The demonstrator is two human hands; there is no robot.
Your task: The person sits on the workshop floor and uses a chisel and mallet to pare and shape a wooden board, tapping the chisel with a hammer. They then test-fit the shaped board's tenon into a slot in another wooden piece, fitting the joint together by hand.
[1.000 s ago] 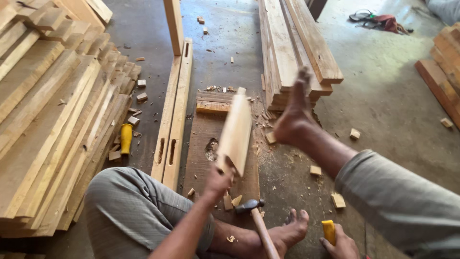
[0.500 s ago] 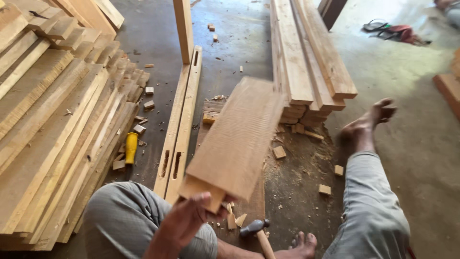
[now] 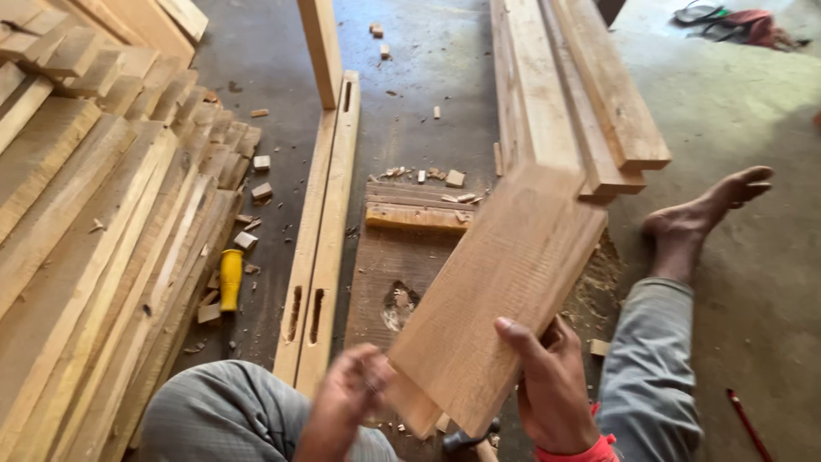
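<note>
Nearest: left hand (image 3: 351, 398) is blurring w/ motion, fingers curling in at the near end of the wooden board (image 3: 505, 282); can't tell how firm the grip is. Right hand (image 3: 552, 385) is clamping the board's near right edge, thumb lying across the top face, fingers wrapped underneath. Board is sitting tilted in the air, near end low btw. both hands, far end rising up & to the right over the person's lap. Hammer head (image 3: 466, 438) is peeking out just below the board's near edge. Under the board, a flat work block (image 3: 389, 269) w/ a chewed hollow is lying on the floor. Left of it, two mortised rails (image 3: 321, 248) are running side by side away from the person. Yellow-handled tool (image 3: 230, 279) is resting beside the big timber stack (image 3: 77, 239). Farther off, the plank pile (image 3: 573, 94) is lying on the right.
</note>
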